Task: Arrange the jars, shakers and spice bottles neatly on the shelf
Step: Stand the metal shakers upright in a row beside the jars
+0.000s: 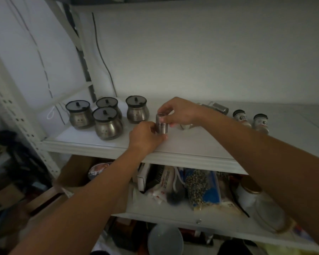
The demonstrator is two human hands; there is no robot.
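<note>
A small steel shaker [162,126] stands upright near the front of the white shelf [188,144]. My left hand [145,137] grips its lower body from the left, and my right hand [179,111] pinches its top from above. Several round metal jars with dark lids stand grouped at the left, the front one [107,124] nearest the edge. Another steel shaker [218,107] lies on its side behind my right wrist. Two spice bottles [241,117] [260,123] with dark caps stand at the right. A small object [185,126] sits partly hidden under my right hand.
The shelf's metal upright [17,116] rises at the left. A lower shelf [173,212] holds bags, a box and a white container. A dark cable [103,61] hangs down the back wall. A bowl [165,240] sits lower still.
</note>
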